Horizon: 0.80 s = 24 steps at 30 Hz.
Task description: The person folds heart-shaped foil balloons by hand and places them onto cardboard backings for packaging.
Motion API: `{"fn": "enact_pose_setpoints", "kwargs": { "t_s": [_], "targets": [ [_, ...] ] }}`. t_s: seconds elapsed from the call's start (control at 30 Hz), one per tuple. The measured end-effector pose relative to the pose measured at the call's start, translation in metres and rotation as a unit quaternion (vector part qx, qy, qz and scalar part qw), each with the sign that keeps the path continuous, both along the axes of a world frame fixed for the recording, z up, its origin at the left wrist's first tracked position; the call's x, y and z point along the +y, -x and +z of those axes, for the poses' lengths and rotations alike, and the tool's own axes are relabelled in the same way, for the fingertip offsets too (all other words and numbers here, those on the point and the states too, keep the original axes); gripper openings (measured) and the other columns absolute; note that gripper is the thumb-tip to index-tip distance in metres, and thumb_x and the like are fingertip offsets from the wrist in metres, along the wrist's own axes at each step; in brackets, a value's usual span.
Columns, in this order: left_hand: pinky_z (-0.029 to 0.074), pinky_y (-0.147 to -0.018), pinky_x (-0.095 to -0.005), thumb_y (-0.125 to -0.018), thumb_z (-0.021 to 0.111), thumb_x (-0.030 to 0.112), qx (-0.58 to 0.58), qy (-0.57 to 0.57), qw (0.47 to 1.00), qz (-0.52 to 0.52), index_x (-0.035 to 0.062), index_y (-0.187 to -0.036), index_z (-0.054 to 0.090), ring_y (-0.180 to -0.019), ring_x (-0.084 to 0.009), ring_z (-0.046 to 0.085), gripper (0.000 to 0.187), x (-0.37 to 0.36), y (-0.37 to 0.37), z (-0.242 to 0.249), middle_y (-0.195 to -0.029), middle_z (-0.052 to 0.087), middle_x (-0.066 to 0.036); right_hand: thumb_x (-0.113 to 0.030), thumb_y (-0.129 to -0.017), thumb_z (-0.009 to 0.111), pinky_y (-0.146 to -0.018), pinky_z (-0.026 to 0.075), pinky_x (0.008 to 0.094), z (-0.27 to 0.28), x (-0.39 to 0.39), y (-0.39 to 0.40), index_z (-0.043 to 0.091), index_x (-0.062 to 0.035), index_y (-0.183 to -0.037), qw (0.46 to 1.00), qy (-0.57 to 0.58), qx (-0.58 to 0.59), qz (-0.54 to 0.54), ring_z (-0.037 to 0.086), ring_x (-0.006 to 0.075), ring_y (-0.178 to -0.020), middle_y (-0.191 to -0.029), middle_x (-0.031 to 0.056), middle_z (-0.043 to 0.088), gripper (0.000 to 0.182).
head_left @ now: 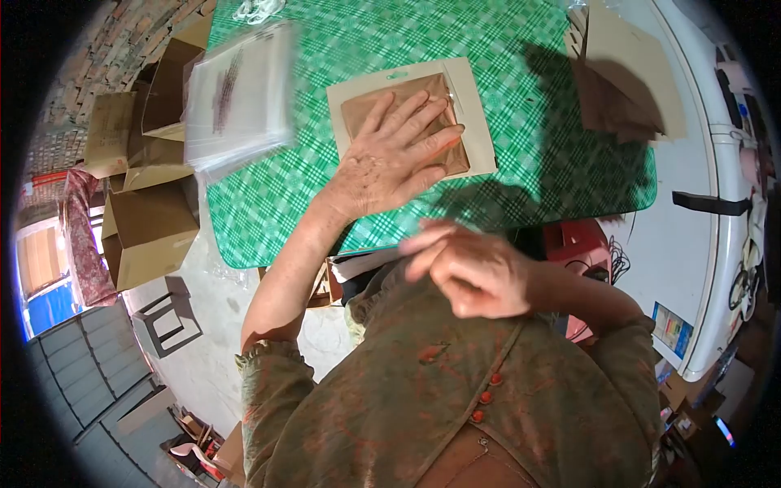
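Beige rectangular cardboard sheet (474, 122), glossy brown square panel (358, 114) on it | location: green-and-white plaid worktop (252, 203), under left grip (394, 150), flat, released | right grip (480, 272): curled, blurred, can't tell if holding | risk: uneven pressure could crease panel

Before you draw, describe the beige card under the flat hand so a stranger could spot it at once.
Find the green checked tabletop. Around its middle, the left hand lies flat on a beige card with a brown panel. Unlike the clear plastic stack on the left and the sheets at far right, it sits under a hand, a slot showing near its top edge.
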<state>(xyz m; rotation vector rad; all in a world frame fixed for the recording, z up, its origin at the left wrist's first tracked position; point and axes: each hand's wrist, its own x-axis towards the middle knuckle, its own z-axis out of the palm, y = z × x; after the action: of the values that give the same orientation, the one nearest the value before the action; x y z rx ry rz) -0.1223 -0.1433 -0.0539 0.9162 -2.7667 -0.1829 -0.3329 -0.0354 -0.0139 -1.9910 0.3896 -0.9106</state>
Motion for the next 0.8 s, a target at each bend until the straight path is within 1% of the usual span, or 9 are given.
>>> {"fn": "enact_pose_setpoints", "kwargs": {
  "t_s": [0.07,0.13,0.2,0.23,0.33,0.43,0.5,0.57,0.8],
  "targets": [
    [0.012,-0.128,-0.0567,-0.106,0.041,0.056,0.005,-0.008,1.000,-0.005,0.0266,-0.153,0.050,-0.155,-0.0328,0.026,0.056,0.000,-0.001,0.000,-0.166,0.034,-0.008,0.005,-0.090,0.057,-0.102,0.052,0.0423,0.017,0.006,-0.007,0.048,-0.0054,-0.096,0.971,-0.199,-0.045,0.123,0.067,0.0227,-0.099,-0.099,0.0082,0.060,0.015],
    [0.012,-0.128,-0.0567,-0.105,0.042,0.056,0.007,-0.009,1.000,-0.004,0.0265,-0.153,0.050,-0.155,-0.0329,0.025,0.056,0.000,-0.002,-0.001,-0.166,0.034,-0.008,0.003,-0.095,0.054,-0.081,0.053,0.0321,0.036,0.013,-0.003,0.047,-0.0042,-0.101,0.891,-0.417,-0.084,0.159,0.061,0.0122,-0.080,-0.094,0.0061,0.056,0.011],
    [0.012,-0.127,-0.0569,-0.105,0.045,0.055,0.011,-0.010,1.000,-0.006,0.0258,-0.152,0.051,-0.155,-0.0331,0.026,0.056,0.001,-0.002,0.000,-0.166,0.034,-0.008,0.003,-0.095,0.052,-0.070,0.050,0.0272,0.064,0.013,0.012,0.047,-0.0035,-0.102,0.791,-0.580,-0.118,0.158,0.057,0.0093,-0.075,-0.093,0.0050,0.054,0.011],
    [0.013,-0.127,-0.0571,-0.104,0.047,0.054,0.014,-0.012,1.000,-0.009,0.0251,-0.152,0.051,-0.155,-0.0333,0.026,0.056,0.002,-0.002,0.002,-0.166,0.035,-0.009,0.002,-0.094,0.056,-0.064,0.047,0.0266,0.054,0.015,0.022,0.047,-0.0038,-0.104,0.778,-0.580,-0.170,0.171,0.055,0.0089,-0.072,-0.091,0.0025,0.052,0.015],
    [0.015,-0.127,-0.0578,-0.102,0.053,0.051,0.033,-0.019,0.999,-0.023,0.0227,-0.150,0.054,-0.154,-0.0340,0.029,0.056,0.010,-0.004,0.005,-0.164,0.038,-0.009,0.003,-0.097,0.053,-0.056,0.045,0.0321,0.040,0.008,0.051,0.047,-0.0059,-0.106,0.966,-0.258,-0.025,-0.005,0.054,0.0120,-0.066,-0.088,0.0057,0.054,0.014],
    [0.018,-0.126,-0.0585,-0.100,0.057,0.049,0.051,-0.031,0.998,-0.033,0.0205,-0.149,0.055,-0.153,-0.0345,0.032,0.057,0.025,-0.005,0.014,-0.162,0.040,-0.010,-0.004,-0.088,0.072,-0.058,0.047,0.0335,0.032,0.014,0.073,0.052,-0.0066,-0.111,0.950,-0.192,0.194,-0.152,0.057,0.0151,-0.070,-0.089,0.0054,0.052,0.031],
    [0.018,-0.126,-0.0588,-0.096,0.061,0.054,0.057,-0.042,0.997,-0.028,0.0195,-0.148,0.056,-0.152,-0.0346,0.032,0.063,0.034,-0.006,0.022,-0.162,0.041,-0.011,-0.004,-0.083,0.076,-0.055,0.046,0.0356,0.012,0.012,0.068,0.054,-0.0061,-0.114,0.948,-0.001,0.229,-0.219,0.055,0.0192,-0.065,-0.086,0.0060,0.054,0.038],
    [0.018,-0.126,-0.0591,-0.093,0.063,0.058,0.071,-0.056,0.996,-0.006,0.0193,-0.148,0.056,-0.152,-0.0347,0.032,0.067,0.042,-0.011,0.030,-0.161,0.042,-0.011,-0.009,-0.074,0.082,-0.054,0.046,0.0382,0.006,0.012,0.066,0.062,-0.0057,-0.120,0.896,0.192,0.301,-0.266,0.054,0.0255,-0.063,-0.084,0.0076,0.054,0.050],
    [0.025,-0.125,-0.0546,-0.084,0.074,0.054,0.061,-0.063,0.994,0.063,0.0150,-0.146,0.059,-0.149,-0.0364,0.038,0.074,0.070,-0.050,0.035,-0.156,0.049,-0.014,-0.015,-0.077,0.076,-0.050,0.045,0.0303,-0.018,0.020,0.036,0.075,-0.0071,-0.118,0.878,0.329,0.290,-0.190,0.053,0.0161,-0.066,-0.074,0.0004,0.044,0.042]
  ]
}}
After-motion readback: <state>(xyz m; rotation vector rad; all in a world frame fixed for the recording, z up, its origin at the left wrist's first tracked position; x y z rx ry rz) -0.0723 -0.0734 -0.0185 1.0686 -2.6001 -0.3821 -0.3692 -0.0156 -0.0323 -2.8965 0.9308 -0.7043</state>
